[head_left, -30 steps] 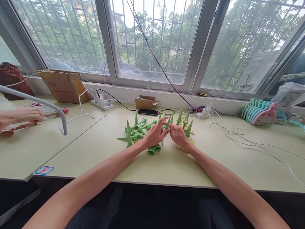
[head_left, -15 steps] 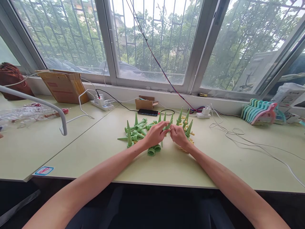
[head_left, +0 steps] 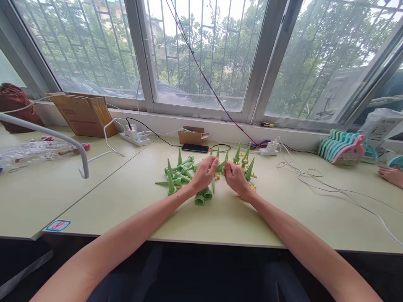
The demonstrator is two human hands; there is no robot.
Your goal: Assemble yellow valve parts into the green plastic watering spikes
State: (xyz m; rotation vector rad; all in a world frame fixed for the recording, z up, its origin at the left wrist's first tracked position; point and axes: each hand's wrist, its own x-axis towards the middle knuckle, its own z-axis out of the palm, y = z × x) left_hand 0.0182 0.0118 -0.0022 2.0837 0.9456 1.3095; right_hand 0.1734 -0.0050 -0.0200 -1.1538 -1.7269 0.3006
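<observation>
Several green plastic cone spikes (head_left: 178, 174) lie and stand in a heap on the pale green table (head_left: 220, 218), some with small yellow parts (head_left: 252, 184). My left hand (head_left: 203, 174) is curled over the heap's middle, its fingers pinched on one green spike (head_left: 220, 165). My right hand (head_left: 235, 178) is closed just to the right, fingertips meeting the left hand's at that spike; what it grips is hidden. Two round green caps (head_left: 203, 196) lie under my left wrist.
A black phone (head_left: 195, 147), a small cardboard box (head_left: 191, 135), a power strip (head_left: 134, 136) and cables lie behind the heap. White cables (head_left: 330, 184) trail right. Coloured plastic pieces (head_left: 341, 147) stand far right, near another person's hand (head_left: 392, 175). A larger cardboard box (head_left: 83, 113) sits left.
My left fingers have closed from spread to a pinch on the spike. The other person's hand at the left edge has gone; a hand now shows at the far right.
</observation>
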